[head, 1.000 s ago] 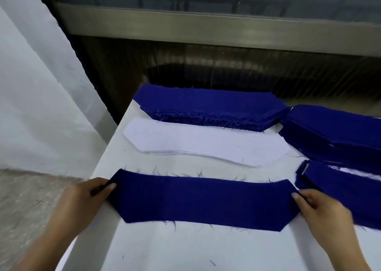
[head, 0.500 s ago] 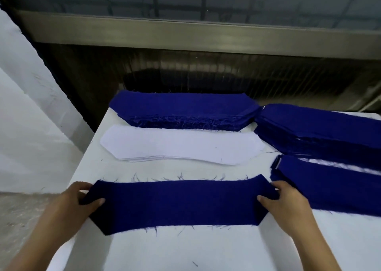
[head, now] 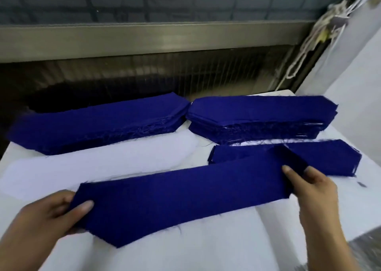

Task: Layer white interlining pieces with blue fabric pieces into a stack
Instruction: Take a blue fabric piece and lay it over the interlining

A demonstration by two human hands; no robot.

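Observation:
A long blue fabric piece [head: 185, 196] with pointed ends is lifted off the white table [head: 216, 250], tilted up to the right. My left hand [head: 49, 215] pinches its left end, thumb on top. My right hand [head: 309, 186] pinches its right end, whose tip folds over. Behind it lies a flat pile of white interlining pieces [head: 99, 163]. To the right rests a low layered stack [head: 321, 159] with blue on top and white edges showing.
Two thick piles of blue pieces sit at the back, one left [head: 97, 126] and one right [head: 261, 118]. A metal rail [head: 156, 37] and a dark gap run behind the table. A white wall [head: 358, 85] and hanging cords stand at the right.
Both hands have raised the blue piece off the table and carried it rightward, its right end now over the layered stack. The view has swung to the right.

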